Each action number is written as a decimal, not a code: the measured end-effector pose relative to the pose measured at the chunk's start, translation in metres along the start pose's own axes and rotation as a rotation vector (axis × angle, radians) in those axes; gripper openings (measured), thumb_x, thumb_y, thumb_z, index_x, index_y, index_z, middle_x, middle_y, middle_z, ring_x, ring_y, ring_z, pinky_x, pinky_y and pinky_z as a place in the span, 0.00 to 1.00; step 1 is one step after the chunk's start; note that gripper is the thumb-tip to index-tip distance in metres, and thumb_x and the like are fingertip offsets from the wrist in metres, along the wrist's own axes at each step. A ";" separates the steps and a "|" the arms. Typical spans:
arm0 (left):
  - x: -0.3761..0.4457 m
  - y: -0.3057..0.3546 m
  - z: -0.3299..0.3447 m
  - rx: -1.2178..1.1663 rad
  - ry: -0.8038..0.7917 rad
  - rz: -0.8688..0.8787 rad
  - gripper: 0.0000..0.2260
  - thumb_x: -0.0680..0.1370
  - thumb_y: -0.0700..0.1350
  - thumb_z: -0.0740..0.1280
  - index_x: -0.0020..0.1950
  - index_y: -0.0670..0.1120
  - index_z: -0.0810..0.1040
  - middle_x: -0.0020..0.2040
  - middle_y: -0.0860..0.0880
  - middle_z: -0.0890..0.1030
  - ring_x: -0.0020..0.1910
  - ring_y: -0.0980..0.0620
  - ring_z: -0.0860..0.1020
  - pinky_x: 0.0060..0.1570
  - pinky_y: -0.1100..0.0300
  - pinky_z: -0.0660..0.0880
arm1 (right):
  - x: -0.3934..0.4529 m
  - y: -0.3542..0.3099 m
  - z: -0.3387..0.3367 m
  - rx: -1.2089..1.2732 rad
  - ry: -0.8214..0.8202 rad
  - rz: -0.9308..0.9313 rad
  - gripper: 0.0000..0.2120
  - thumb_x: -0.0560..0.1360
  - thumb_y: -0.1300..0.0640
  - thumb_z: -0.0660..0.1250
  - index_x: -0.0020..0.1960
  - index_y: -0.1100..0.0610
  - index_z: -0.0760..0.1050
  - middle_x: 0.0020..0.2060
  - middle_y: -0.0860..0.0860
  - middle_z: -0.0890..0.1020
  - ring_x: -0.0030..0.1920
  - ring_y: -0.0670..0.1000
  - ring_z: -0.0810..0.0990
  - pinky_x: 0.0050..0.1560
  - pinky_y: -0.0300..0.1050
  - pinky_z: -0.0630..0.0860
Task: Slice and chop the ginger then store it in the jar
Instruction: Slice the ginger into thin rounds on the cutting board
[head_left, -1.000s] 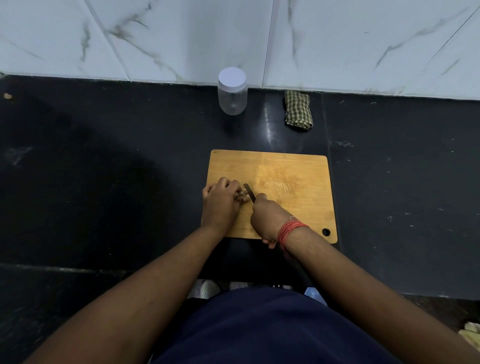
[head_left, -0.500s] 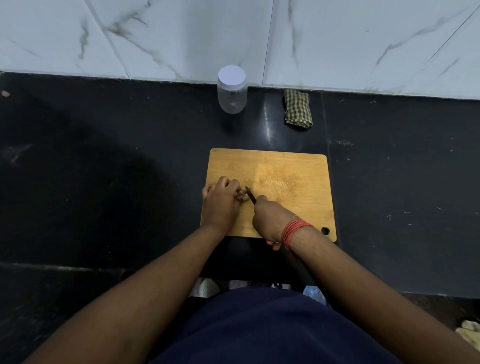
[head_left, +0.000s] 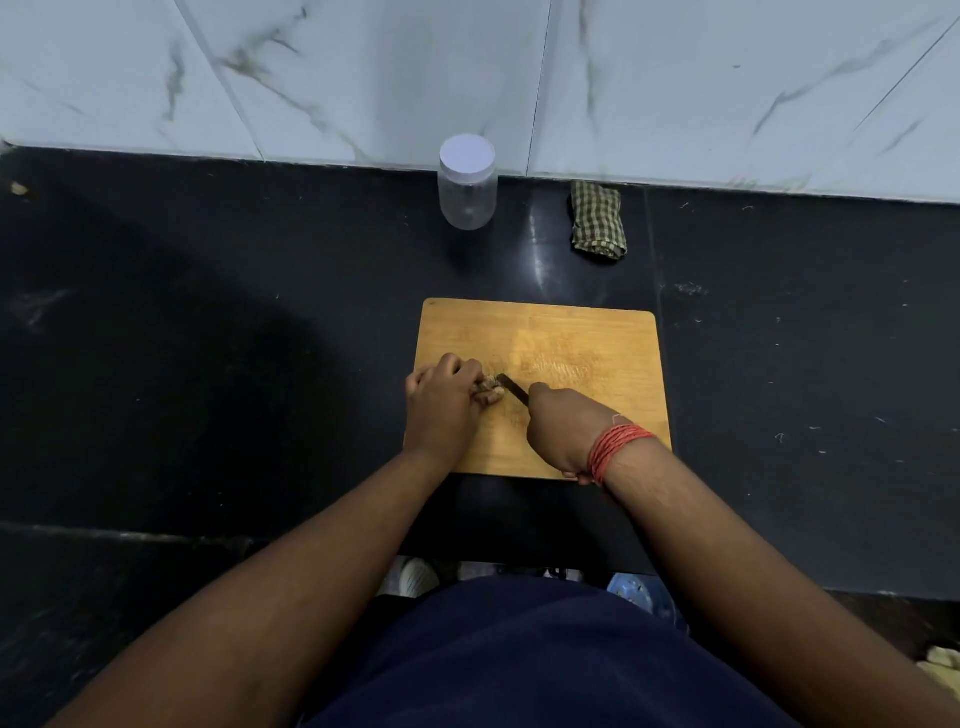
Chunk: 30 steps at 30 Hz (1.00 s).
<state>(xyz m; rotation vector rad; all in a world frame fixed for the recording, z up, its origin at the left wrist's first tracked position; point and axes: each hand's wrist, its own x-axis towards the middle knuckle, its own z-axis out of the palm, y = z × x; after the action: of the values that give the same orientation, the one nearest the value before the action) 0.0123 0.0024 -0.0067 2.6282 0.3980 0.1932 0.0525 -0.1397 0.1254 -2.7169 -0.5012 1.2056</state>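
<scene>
Fingers (head_left: 470, 371) curled on ginger (head_left: 489, 385), knife (head_left: 513, 389) angled.

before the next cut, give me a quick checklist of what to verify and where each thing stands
1. Ginger pinned on the cutting board by the left hand: ok.
2. Knife gripped by the right hand, blade beside the ginger: ok.
3. Left fingertips clear of the blade: cannot tell, they sit very close.
4. Board flat on the counter: ok.
5. Jar ready to receive: not ok, lid on, standing by the wall.
6. Any chopped pieces so far: cannot tell.
</scene>
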 end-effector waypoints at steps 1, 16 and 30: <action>0.000 0.000 0.000 0.002 0.001 -0.004 0.09 0.76 0.54 0.70 0.51 0.51 0.77 0.51 0.53 0.75 0.53 0.52 0.73 0.63 0.52 0.62 | 0.001 0.002 0.000 -0.024 0.017 0.003 0.19 0.77 0.70 0.54 0.67 0.64 0.64 0.48 0.60 0.77 0.37 0.55 0.77 0.25 0.44 0.70; 0.000 -0.001 0.002 0.012 0.020 0.010 0.09 0.76 0.52 0.72 0.52 0.52 0.78 0.51 0.54 0.75 0.53 0.52 0.73 0.62 0.52 0.63 | 0.020 -0.002 0.007 0.242 -0.047 0.017 0.09 0.78 0.66 0.51 0.56 0.58 0.65 0.39 0.60 0.78 0.26 0.53 0.75 0.24 0.43 0.74; 0.000 0.000 0.001 0.003 0.018 -0.011 0.08 0.76 0.51 0.70 0.52 0.50 0.77 0.50 0.52 0.75 0.53 0.52 0.72 0.62 0.53 0.62 | 0.009 -0.008 0.014 0.284 -0.018 0.012 0.09 0.79 0.67 0.50 0.56 0.59 0.63 0.37 0.58 0.75 0.25 0.51 0.75 0.20 0.40 0.71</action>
<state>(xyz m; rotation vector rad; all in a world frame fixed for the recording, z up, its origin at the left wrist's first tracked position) 0.0123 0.0017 -0.0071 2.6281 0.4189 0.2137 0.0455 -0.1289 0.1116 -2.4749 -0.2903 1.2024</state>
